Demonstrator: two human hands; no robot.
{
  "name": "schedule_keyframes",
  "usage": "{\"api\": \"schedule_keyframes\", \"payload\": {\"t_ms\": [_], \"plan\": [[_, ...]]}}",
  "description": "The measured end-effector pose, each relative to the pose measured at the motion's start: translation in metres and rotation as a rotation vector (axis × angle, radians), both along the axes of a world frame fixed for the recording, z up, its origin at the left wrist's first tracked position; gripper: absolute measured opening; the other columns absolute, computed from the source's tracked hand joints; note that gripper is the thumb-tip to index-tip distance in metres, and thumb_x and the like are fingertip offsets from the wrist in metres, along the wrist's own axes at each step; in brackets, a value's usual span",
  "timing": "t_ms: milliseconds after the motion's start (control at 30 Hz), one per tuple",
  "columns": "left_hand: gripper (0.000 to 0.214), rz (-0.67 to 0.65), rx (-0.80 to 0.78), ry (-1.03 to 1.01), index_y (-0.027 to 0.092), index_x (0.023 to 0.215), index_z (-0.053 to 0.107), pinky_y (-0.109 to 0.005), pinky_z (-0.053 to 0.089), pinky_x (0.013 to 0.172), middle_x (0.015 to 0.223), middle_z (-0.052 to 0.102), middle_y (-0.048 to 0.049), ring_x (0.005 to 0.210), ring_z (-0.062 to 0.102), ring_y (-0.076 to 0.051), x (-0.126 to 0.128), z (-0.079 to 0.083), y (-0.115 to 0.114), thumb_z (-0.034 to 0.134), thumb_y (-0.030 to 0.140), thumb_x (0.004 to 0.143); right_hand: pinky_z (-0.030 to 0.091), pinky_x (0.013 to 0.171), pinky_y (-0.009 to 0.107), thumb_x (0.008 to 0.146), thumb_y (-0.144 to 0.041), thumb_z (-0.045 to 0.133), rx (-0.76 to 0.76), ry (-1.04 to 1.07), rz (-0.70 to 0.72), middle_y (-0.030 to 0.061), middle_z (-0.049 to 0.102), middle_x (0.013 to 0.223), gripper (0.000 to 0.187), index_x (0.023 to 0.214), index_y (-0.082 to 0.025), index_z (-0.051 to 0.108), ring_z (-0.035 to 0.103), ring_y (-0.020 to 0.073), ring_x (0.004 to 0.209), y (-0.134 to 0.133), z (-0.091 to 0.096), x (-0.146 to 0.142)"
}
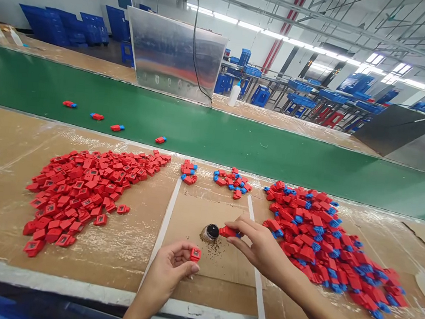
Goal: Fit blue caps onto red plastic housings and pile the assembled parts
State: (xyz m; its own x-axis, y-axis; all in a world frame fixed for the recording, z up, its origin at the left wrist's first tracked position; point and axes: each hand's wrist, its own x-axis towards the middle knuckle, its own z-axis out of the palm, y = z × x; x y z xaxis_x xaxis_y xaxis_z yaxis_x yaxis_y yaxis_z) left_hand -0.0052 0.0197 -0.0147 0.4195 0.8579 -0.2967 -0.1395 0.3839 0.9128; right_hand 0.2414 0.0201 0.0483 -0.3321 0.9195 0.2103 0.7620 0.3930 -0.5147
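Observation:
My left hand [166, 271] pinches a small red plastic housing [195, 254] between thumb and fingers, its square opening turned towards me. My right hand [259, 242] grips a red-and-blue plastic piece [228, 232], with the red end pointing left. That end is right beside a small round pot [211, 232] with a dark top; whether they touch I cannot tell. Dark specks lie scattered on the cardboard [225, 261] around the pot. Fingers partly hide the blue end of the piece in my right hand.
A heap of red housings [86, 182] spreads on the left, and a heap of red-and-blue pieces [318, 230] on the right. Two small clusters [233, 180] lie between them. Beyond runs a green conveyor belt [135, 107] carrying several pieces. A white bottle [234, 94] stands behind it.

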Motion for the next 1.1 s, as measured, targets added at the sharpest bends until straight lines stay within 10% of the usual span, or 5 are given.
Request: {"api": "schedule_keyframes", "payload": {"t_ms": [1100], "plan": [[0.019,-0.097,0.256,0.209,0.017,0.091,0.073,-0.023,0.043,0.065,0.075,0.067,-0.0032,0.070,0.056,-0.017,0.004,0.007,-0.011,0.069,0.030,0.078,0.051,0.074,0.028,0.095,-0.029,0.056,-0.138,0.114,0.079,0.0082,0.066,0.098,0.023,0.116,-0.021,0.060,0.064,0.0187,0.086,-0.029,0.000,-0.041]]}}
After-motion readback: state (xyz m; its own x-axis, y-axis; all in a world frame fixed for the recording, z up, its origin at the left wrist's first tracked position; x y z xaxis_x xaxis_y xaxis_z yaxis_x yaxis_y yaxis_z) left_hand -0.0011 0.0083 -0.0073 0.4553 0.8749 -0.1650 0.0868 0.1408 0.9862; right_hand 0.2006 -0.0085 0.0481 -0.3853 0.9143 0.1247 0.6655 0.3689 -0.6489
